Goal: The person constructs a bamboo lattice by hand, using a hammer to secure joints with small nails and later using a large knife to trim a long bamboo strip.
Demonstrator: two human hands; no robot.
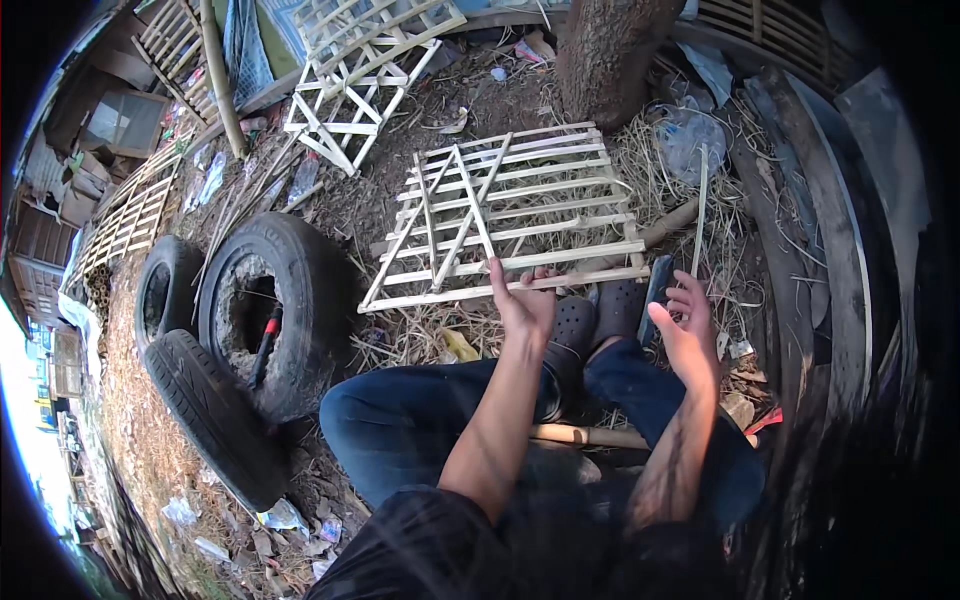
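Both hands are held open and empty: the left hand [525, 300] touches the near rail of the bamboo lattice panel [510, 215]; the right hand [686, 330] is raised beside a thin bamboo stick [699, 215].

Our count of the yard

We count three tyres [265, 310], two hands [528, 305], two dark clogs [575, 325] and one tree trunk [608, 50]. We make out four bamboo lattice frames [515, 210], perhaps more, since the far left rim is blurred.
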